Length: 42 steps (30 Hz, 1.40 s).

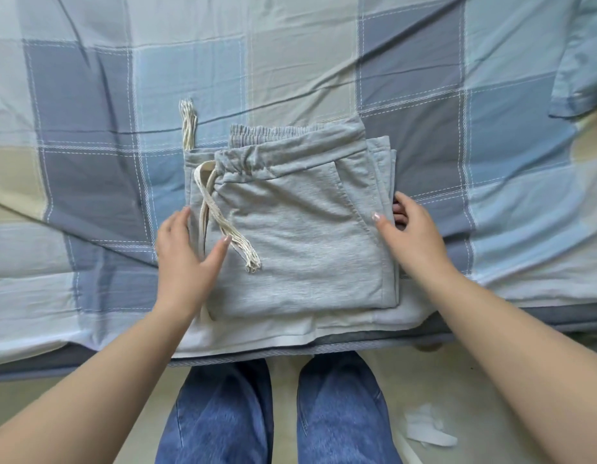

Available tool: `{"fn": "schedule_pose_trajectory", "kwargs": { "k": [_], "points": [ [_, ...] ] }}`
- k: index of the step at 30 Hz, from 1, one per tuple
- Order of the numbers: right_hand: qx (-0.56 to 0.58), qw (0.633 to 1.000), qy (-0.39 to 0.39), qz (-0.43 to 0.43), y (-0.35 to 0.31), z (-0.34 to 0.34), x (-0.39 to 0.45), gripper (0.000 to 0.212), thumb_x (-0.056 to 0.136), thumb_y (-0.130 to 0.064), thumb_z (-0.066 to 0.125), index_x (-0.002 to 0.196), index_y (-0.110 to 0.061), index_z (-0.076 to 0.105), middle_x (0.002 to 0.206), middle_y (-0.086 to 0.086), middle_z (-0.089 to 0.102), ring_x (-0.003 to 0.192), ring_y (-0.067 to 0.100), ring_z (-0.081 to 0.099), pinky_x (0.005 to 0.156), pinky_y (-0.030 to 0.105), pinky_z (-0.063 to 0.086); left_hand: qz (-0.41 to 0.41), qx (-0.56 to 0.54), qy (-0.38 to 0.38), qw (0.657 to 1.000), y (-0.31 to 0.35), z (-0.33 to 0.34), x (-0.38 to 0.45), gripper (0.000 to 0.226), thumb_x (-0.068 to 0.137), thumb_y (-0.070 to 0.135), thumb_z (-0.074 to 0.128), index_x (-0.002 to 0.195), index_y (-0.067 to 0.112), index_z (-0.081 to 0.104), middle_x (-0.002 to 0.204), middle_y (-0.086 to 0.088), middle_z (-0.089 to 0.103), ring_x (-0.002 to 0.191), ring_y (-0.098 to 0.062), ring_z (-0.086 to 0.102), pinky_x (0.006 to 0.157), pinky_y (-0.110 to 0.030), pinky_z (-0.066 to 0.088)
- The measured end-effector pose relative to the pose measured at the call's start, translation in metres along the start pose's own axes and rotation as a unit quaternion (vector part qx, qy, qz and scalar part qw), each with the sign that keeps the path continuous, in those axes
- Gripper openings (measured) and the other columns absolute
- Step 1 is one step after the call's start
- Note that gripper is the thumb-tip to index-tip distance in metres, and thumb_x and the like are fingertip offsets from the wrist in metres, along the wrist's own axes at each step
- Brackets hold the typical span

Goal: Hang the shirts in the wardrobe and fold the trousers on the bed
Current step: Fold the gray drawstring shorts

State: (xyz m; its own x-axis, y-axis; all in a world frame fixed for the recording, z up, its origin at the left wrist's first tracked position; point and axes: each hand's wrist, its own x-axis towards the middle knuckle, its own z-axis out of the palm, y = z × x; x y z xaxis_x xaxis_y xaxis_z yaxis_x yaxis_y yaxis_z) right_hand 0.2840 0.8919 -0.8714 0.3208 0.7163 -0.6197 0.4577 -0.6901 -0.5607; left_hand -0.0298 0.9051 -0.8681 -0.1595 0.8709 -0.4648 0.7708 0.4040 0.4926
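Observation:
Grey drawstring trousers (297, 229) lie folded into a compact square near the front edge of the bed (89, 128), waistband toward the far side. A cream drawstring (220, 226) trails across the top layer, and a second cord end (188, 127) sticks out at the back left. My left hand (185, 256) grips the left edge of the stack, thumb on top by the cord, fingers tucked at the side. My right hand (412, 232) holds the right edge, thumb on top and fingers curled under the layers.
A white cloth (257, 333) lies under the trousers at the bed's edge. A light blue garment (578, 72) rests at the far right. My legs in blue jeans (277, 413) stand against the bed. White scraps (427, 426) lie on the floor.

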Motion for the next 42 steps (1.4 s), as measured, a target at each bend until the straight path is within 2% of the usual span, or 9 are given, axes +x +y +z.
{"fn": "schedule_pose_trajectory", "kwargs": {
  "k": [3, 7, 9, 16, 20, 27, 31, 38, 42],
  "points": [
    [0.075, 0.994, -0.061, 0.043, -0.013, 0.004, 0.013, 0.044, 0.084, -0.038, 0.067, 0.123, -0.024, 0.053, 0.110, -0.008, 0.064, 0.104, 0.013, 0.061, 0.090, 0.031, 0.047, -0.088, -0.081, -0.045, 0.992, 0.008, 0.003, 0.012, 0.084, 0.082, 0.047, 0.069, 0.149, 0.019, 0.027, 0.146, -0.006, 0.039, 0.135, -0.019, 0.036, 0.113, -0.033, 0.027],
    [0.143, 0.976, -0.147, 0.074, -0.022, 0.010, 0.023, 0.023, 0.082, -0.028, 0.072, 0.103, -0.025, 0.062, 0.110, -0.003, 0.069, 0.102, 0.018, 0.065, 0.096, 0.041, 0.049, -0.144, -0.173, -0.118, 0.967, 0.026, 0.007, 0.029, 0.065, 0.073, 0.054, 0.074, 0.121, 0.016, 0.053, 0.114, 0.001, 0.064, 0.110, -0.019, 0.060, 0.096, -0.036, 0.045],
    [0.173, 0.965, -0.175, 0.088, -0.023, 0.009, 0.023, 0.014, 0.083, -0.018, 0.071, 0.095, -0.023, 0.066, 0.107, 0.002, 0.070, 0.100, 0.021, 0.066, 0.097, 0.043, 0.049, -0.158, -0.186, -0.153, 0.958, 0.033, 0.008, 0.033, 0.052, 0.075, 0.045, 0.076, 0.114, 0.014, 0.061, 0.108, -0.002, 0.069, 0.103, -0.021, 0.065, 0.095, -0.040, 0.049],
    [0.227, 0.952, -0.189, 0.085, -0.045, -0.023, -0.007, 0.010, 0.088, -0.014, 0.065, 0.095, -0.020, 0.065, 0.098, 0.000, 0.073, 0.091, 0.018, 0.069, 0.083, 0.033, 0.055, -0.165, -0.262, -0.178, 0.934, 0.073, -0.020, 0.014, 0.015, 0.085, 0.027, 0.071, 0.097, 0.019, 0.067, 0.098, -0.004, 0.074, 0.094, -0.025, 0.070, 0.090, -0.042, 0.054],
    [0.268, 0.941, -0.188, 0.080, -0.064, -0.068, -0.043, 0.010, 0.088, -0.016, 0.065, 0.097, -0.021, 0.064, 0.089, -0.006, 0.075, 0.082, 0.010, 0.071, 0.064, 0.022, 0.055, -0.141, -0.307, -0.200, 0.920, 0.109, -0.059, -0.011, 0.015, 0.087, 0.023, 0.068, 0.100, 0.016, 0.067, 0.098, -0.007, 0.074, 0.091, -0.024, 0.071, 0.080, -0.037, 0.056],
    [0.344, 0.928, -0.135, 0.052, -0.124, -0.163, -0.136, 0.018, 0.088, -0.015, 0.063, 0.106, -0.013, 0.064, 0.094, 0.003, 0.075, 0.085, 0.016, 0.071, 0.067, 0.027, 0.057, -0.064, -0.379, -0.250, 0.889, 0.183, -0.156, -0.064, 0.017, 0.082, 0.025, 0.068, 0.096, 0.015, 0.067, 0.089, -0.006, 0.076, 0.080, -0.019, 0.073, 0.063, -0.027, 0.057],
    [0.399, 0.913, -0.080, 0.017, -0.169, -0.205, -0.214, 0.016, 0.087, -0.013, 0.061, 0.102, -0.014, 0.064, 0.094, 0.004, 0.075, 0.084, 0.016, 0.072, 0.067, 0.027, 0.058, 0.011, -0.382, -0.298, 0.875, 0.230, -0.226, -0.089, 0.030, 0.073, 0.029, 0.068, 0.098, 0.013, 0.068, 0.092, -0.009, 0.075, 0.081, -0.020, 0.073, 0.063, -0.027, 0.058],
    [0.516, 0.855, 0.046, -0.003, -0.198, -0.214, -0.374, 0.048, 0.070, -0.025, 0.071, 0.115, -0.011, 0.062, 0.107, 0.011, 0.072, 0.098, 0.025, 0.069, 0.071, 0.032, 0.058, 0.145, -0.319, -0.419, 0.837, 0.290, -0.317, -0.142, 0.015, 0.073, 0.028, 0.069, 0.082, 0.020, 0.077, 0.085, -0.010, 0.075, 0.074, -0.021, 0.073, 0.059, -0.027, 0.057],
    [0.562, 0.815, 0.136, -0.027, -0.191, -0.211, -0.460, 0.043, 0.067, -0.025, 0.073, 0.108, -0.014, 0.066, 0.104, 0.011, 0.073, 0.094, 0.025, 0.071, 0.066, 0.030, 0.058, 0.188, -0.262, -0.496, 0.806, 0.317, -0.344, -0.190, 0.019, 0.076, 0.028, 0.069, 0.089, 0.017, 0.076, 0.095, -0.014, 0.074, 0.081, -0.024, 0.073, 0.063, -0.028, 0.057]
  ]
}}
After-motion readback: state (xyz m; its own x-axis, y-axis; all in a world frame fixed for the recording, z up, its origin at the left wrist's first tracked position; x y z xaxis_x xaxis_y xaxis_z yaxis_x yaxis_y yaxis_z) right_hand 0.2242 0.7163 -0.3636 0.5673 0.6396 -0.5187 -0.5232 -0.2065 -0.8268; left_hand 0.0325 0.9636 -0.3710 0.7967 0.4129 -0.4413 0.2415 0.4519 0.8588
